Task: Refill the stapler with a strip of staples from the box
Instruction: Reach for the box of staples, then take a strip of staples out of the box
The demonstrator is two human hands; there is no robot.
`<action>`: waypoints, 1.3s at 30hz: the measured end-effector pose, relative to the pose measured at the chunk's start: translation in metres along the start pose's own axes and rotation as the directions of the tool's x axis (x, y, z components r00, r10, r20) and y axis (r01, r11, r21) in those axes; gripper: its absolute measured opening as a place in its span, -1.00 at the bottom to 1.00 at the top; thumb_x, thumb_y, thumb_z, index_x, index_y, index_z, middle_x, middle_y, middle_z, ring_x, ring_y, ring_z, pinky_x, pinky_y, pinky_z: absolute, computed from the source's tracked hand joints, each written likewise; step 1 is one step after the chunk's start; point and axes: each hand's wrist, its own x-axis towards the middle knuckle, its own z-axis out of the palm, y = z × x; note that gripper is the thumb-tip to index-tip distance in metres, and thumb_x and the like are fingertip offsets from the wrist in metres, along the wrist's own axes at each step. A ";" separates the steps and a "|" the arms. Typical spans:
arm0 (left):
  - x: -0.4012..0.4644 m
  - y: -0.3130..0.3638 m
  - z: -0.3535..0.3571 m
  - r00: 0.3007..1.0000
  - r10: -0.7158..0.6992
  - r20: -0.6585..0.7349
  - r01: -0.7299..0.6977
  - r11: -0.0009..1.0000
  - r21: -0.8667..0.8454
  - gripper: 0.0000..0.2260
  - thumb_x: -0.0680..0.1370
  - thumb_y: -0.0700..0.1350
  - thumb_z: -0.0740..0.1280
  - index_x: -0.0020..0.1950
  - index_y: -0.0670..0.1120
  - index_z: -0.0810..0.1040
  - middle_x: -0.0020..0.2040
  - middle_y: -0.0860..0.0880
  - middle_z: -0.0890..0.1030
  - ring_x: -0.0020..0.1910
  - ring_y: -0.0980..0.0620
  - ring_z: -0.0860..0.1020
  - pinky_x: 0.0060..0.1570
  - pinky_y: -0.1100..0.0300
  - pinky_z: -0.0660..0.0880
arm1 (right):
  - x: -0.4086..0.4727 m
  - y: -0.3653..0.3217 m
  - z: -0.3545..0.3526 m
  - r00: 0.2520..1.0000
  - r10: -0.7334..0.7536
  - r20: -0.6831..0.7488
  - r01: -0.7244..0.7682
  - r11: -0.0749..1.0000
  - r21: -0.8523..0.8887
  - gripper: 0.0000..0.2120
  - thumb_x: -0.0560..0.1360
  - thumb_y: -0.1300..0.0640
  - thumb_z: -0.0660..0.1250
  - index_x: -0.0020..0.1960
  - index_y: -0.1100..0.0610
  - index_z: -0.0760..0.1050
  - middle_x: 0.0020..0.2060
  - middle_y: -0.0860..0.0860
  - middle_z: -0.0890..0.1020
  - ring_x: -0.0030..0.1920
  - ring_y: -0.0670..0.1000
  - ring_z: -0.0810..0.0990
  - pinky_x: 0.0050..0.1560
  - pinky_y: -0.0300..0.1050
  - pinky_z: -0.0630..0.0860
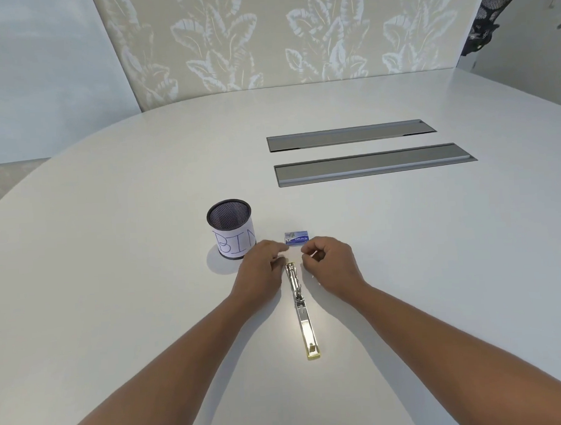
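Stapler (301, 308) lies opened flat, long axis pointing toward staple box (296, 237).

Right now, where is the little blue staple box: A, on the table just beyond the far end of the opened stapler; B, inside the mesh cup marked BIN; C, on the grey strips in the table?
A: the staple box sits on the table just past the opened stapler, right of the mesh cup.

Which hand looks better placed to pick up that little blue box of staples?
Probably the right hand: its fingertips lie just beside the staple box, while the left hand sits nearer the mesh cup. The stapler lies open between them.
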 end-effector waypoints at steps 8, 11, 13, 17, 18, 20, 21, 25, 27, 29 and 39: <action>0.047 0.004 0.015 0.990 -0.135 0.046 0.139 0.987 -0.080 -0.65 0.57 -0.12 0.43 0.35 -0.11 0.58 0.22 -0.05 0.50 0.06 0.02 0.54 0.17 0.21 0.51 | 0.036 0.009 -0.009 1.000 -0.014 -0.020 0.012 0.995 -0.095 -0.76 0.43 0.27 0.39 0.09 0.12 0.62 -0.06 0.03 0.65 -0.12 0.01 0.61 -0.03 -0.21 0.49; 0.058 0.006 0.019 0.977 -0.196 0.085 0.203 0.976 -0.080 -0.53 0.49 -0.03 0.53 0.39 -0.04 0.56 0.20 0.00 0.44 0.03 0.04 0.51 0.14 0.19 0.45 | 0.049 0.015 -0.009 1.000 0.008 0.009 -0.007 0.996 -0.093 -0.68 0.44 0.23 0.43 0.19 0.11 0.61 0.00 0.00 0.64 -0.13 -0.06 0.60 -0.02 -0.28 0.46; 0.063 0.004 0.020 0.975 -0.196 0.101 0.205 0.975 -0.088 -0.48 0.45 0.00 0.57 0.39 -0.01 0.57 0.17 0.01 0.44 0.00 0.04 0.52 0.10 0.20 0.44 | 0.054 0.017 -0.009 0.999 0.018 0.032 -0.015 0.997 -0.079 -0.66 0.43 0.20 0.48 0.20 0.09 0.61 -0.03 -0.03 0.65 -0.18 -0.11 0.58 -0.05 -0.31 0.48; 0.070 0.000 0.021 0.977 -0.141 0.158 0.145 0.989 -0.014 -0.57 0.46 -0.02 0.55 0.31 0.00 0.64 0.06 0.00 0.49 0.03 0.06 0.51 0.04 0.22 0.36 | 0.061 0.019 -0.010 0.997 0.011 0.075 -0.005 0.997 -0.078 -0.65 0.43 0.22 0.47 0.21 0.08 0.63 -0.08 -0.08 0.65 -0.21 -0.15 0.57 0.01 -0.23 0.53; 0.071 0.000 0.020 0.979 -0.119 0.166 0.122 0.993 -0.004 -0.64 0.46 -0.04 0.54 0.25 0.00 0.68 0.03 -0.02 0.50 0.04 0.05 0.50 0.03 0.19 0.37 | 0.063 0.019 -0.010 0.996 0.010 0.088 -0.004 0.997 -0.079 -0.65 0.43 0.22 0.47 0.21 0.08 0.63 -0.09 -0.08 0.65 -0.22 -0.16 0.57 0.00 -0.26 0.52; 0.073 0.001 0.019 0.981 -0.091 0.173 0.090 0.996 0.018 -0.77 0.47 -0.06 0.53 0.11 0.00 0.72 -0.02 -0.05 0.51 0.01 0.03 0.49 -0.01 0.16 0.37 | 0.069 0.019 -0.010 0.993 0.018 0.118 -0.008 0.997 -0.081 -0.65 0.43 0.21 0.48 0.21 0.07 0.64 -0.09 -0.09 0.66 -0.24 -0.19 0.55 -0.05 -0.32 0.48; 0.074 0.001 0.017 0.980 -0.092 0.175 0.087 0.996 0.034 -0.81 0.47 -0.06 0.52 0.08 0.00 0.72 -0.04 -0.03 0.50 -0.02 0.05 0.48 -0.05 0.17 0.35 | 0.072 0.020 -0.010 0.990 0.021 0.137 -0.009 0.996 -0.085 -0.65 0.43 0.19 0.49 0.21 0.06 0.64 -0.09 -0.10 0.66 -0.25 -0.21 0.55 -0.06 -0.32 0.46; 0.076 0.003 0.015 0.975 -0.120 0.187 0.107 0.991 0.079 -0.78 0.48 -0.07 0.51 0.12 -0.01 0.70 -0.01 0.03 0.52 0.02 0.02 0.52 -0.03 0.17 0.38 | 0.080 0.024 -0.014 0.973 0.021 0.229 0.001 0.995 -0.097 -0.66 0.44 0.12 0.52 0.21 0.03 0.63 -0.11 -0.11 0.64 -0.26 -0.23 0.53 -0.16 -0.38 0.43; 0.076 0.008 0.012 0.973 -0.134 0.189 0.119 0.989 0.089 -0.78 0.49 -0.10 0.50 0.12 -0.05 0.69 0.02 -0.02 0.58 0.05 -0.05 0.56 0.06 0.07 0.49 | 0.082 0.023 -0.017 0.964 0.029 0.263 -0.004 0.996 -0.094 -0.67 0.44 0.11 0.53 0.18 0.02 0.63 -0.14 -0.09 0.64 -0.31 -0.21 0.53 -0.25 -0.42 0.42; 0.076 0.011 0.009 0.971 -0.142 0.193 0.127 0.988 0.090 -0.78 0.50 -0.13 0.49 0.13 -0.10 0.69 0.03 -0.07 0.62 0.06 -0.09 0.57 0.11 0.00 0.53 | 0.084 0.021 -0.018 0.954 0.042 0.297 -0.021 0.997 -0.073 -0.72 0.43 0.14 0.53 0.13 0.05 0.64 -0.21 -0.08 0.62 -0.37 -0.15 0.53 -0.30 -0.34 0.45; 0.071 0.007 0.011 0.969 -0.157 0.190 0.148 0.987 0.062 -0.81 0.50 -0.13 0.48 0.11 -0.04 0.66 0.05 -0.01 0.54 -0.01 0.01 0.50 -0.05 0.20 0.34 | 0.089 0.017 -0.026 0.929 0.069 0.364 -0.043 0.996 -0.077 -0.79 0.45 0.25 0.51 0.07 0.12 0.65 -0.24 -0.03 0.56 -0.29 -0.08 0.53 -0.38 -0.30 0.52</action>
